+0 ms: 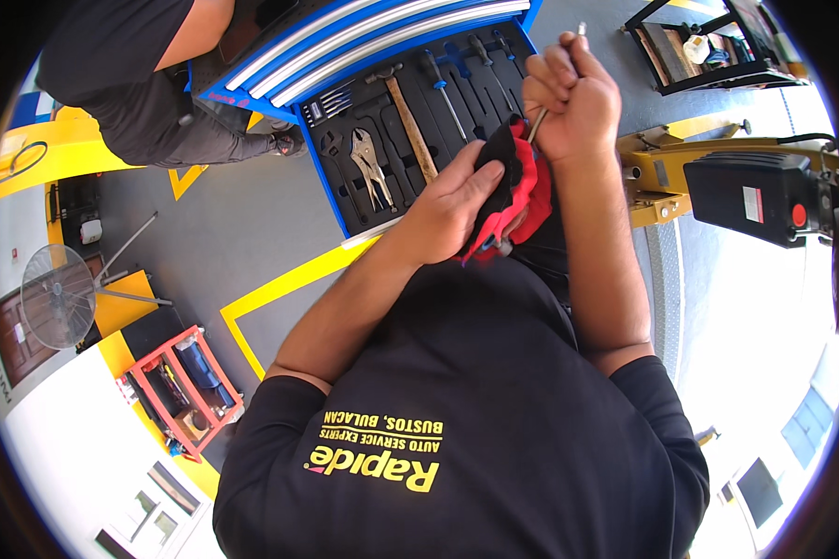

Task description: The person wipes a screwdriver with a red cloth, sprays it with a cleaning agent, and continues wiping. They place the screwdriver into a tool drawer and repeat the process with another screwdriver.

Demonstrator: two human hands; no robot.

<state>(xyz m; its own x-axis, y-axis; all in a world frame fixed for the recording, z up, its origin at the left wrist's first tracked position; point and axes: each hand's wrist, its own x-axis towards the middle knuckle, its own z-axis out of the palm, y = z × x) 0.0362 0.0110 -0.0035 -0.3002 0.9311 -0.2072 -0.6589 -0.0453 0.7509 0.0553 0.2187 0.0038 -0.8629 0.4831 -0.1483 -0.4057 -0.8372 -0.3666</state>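
Observation:
My left hand [450,207] is closed around a bunched red and black cloth [529,197], thumb on top. A small greyish end of something pokes out at the cloth's lower edge; its kind I cannot make out. In my right hand [573,98] is a thin metal rod [537,126], its lower part running into the cloth and a pale tip showing above my fingers. Beyond both hands, an open drawer [331,200] with dark foam holds a wooden-handled hammer [410,126], locking pliers [370,168], an adjustable wrench [338,168] and several screwdrivers [443,88].
The drawer belongs to a blue tool cabinet [289,65]. Another person [149,93] stands at its left. A yellow lift arm [662,177] and black box [750,197] are at right. A fan [58,296] and red cart [186,391] stand at left.

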